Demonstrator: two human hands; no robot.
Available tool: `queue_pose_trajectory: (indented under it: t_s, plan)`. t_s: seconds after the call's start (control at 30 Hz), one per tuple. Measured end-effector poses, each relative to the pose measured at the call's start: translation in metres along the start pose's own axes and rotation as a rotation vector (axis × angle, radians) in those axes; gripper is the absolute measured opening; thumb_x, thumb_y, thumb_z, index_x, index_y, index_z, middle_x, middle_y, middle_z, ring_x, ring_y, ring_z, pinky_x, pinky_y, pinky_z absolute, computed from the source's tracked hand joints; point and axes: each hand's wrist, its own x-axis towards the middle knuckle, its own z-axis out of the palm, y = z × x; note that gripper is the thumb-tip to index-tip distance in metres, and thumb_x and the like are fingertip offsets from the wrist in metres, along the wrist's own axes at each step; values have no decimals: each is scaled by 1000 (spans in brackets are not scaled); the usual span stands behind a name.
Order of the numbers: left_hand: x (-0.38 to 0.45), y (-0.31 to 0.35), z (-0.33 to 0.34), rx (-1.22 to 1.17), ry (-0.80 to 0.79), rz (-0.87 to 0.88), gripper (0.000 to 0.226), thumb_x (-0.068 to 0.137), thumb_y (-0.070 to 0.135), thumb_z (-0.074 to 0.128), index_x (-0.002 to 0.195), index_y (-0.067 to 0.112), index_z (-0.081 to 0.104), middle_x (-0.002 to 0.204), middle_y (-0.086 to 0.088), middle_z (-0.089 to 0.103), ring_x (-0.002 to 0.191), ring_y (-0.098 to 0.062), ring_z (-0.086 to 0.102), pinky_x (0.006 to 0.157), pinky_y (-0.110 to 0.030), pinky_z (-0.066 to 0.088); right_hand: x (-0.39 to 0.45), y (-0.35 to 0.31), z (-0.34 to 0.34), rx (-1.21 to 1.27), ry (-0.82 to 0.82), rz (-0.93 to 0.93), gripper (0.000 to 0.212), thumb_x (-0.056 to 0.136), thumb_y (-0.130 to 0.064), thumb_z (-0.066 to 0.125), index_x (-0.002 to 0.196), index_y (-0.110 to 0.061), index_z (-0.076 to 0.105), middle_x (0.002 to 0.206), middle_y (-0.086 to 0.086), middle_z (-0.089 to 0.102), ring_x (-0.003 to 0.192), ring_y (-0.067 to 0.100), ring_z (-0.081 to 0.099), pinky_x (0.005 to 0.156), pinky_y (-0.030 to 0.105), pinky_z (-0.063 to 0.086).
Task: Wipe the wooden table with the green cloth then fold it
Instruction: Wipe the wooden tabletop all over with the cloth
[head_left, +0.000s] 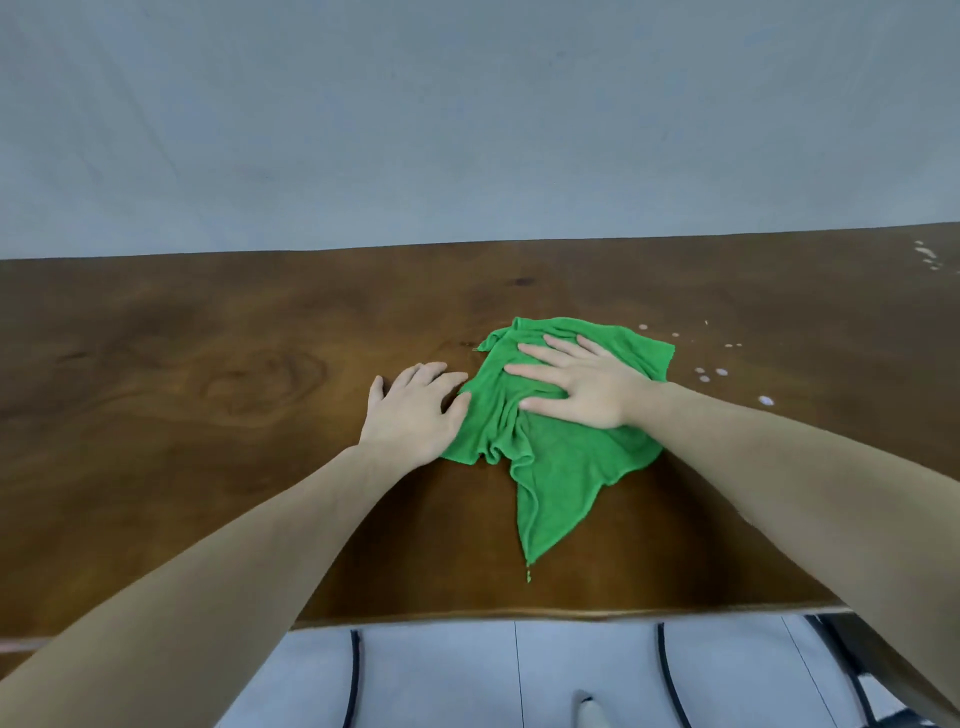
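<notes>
A rumpled green cloth (556, 457) lies on the dark wooden table (208, 395), right of centre, with one corner trailing toward the near edge. My right hand (576, 382) lies flat on top of the cloth, fingers spread and pointing left. My left hand (413, 410) rests palm down on the wood beside the cloth's left edge, its thumb touching the fabric. Neither hand grips the cloth.
Small white spots (719, 371) dot the table to the right of the cloth, and more white marks (927, 257) sit at the far right corner. A grey wall stands behind the table. Below the near edge I see light floor tiles and dark cables (355, 675).
</notes>
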Motion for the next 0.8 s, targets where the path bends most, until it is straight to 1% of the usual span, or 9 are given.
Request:
queue_pose_trajectory:
  t_s: [0.1,0.27,0.4,0.5,0.57,0.67,0.8]
  plan:
    - [35,6,5,3,-12,-1,49,98,55,30,144,43,40,157,13,32,148,-14,18,117,-57,6,35,27,-5,3,-2,-18,76,80,-92,6,150,-62,8,166,-22,-2,153,10,-6,123,47,-6]
    - [98,6,11,-14,24,-72,49,98,54,32,144,43,41,157,14,33,148,-11,19,119,-51,7,106,76,-17,-1,-7,-82,75,81,-91,6,150,-61,9,166,-21,0,153,11,-4,123,47,-6]
    - [136,7,18,-56,112,-164,47,98,53,34,142,40,46,154,14,38,146,-9,24,119,-46,8,164,104,-28,-7,0,-107,77,80,-91,5,151,-60,11,166,-20,1,154,13,-2,123,48,-5]
    - [157,10,24,-19,148,-198,49,98,53,31,144,40,43,154,16,37,146,-9,23,120,-46,8,199,121,-37,-9,-9,-138,78,79,-92,6,150,-59,13,166,-20,3,154,13,0,123,49,-3]
    - [164,10,27,4,148,-211,53,97,57,25,146,41,39,156,17,33,147,-7,19,121,-46,7,215,136,-41,-1,-8,-142,79,79,-92,7,150,-59,14,166,-21,4,153,13,1,123,48,-2]
    - [166,7,29,17,132,-210,62,94,64,17,148,41,35,158,20,29,148,-4,14,121,-45,4,225,166,-47,18,-17,-99,78,80,-91,8,151,-58,13,166,-21,4,153,13,2,123,46,-1]
    - [165,9,26,88,117,-217,60,95,64,21,149,42,33,159,19,27,148,-5,14,122,-45,6,214,208,-48,19,5,-29,75,85,-86,7,153,-56,12,167,-17,9,153,15,8,122,44,4]
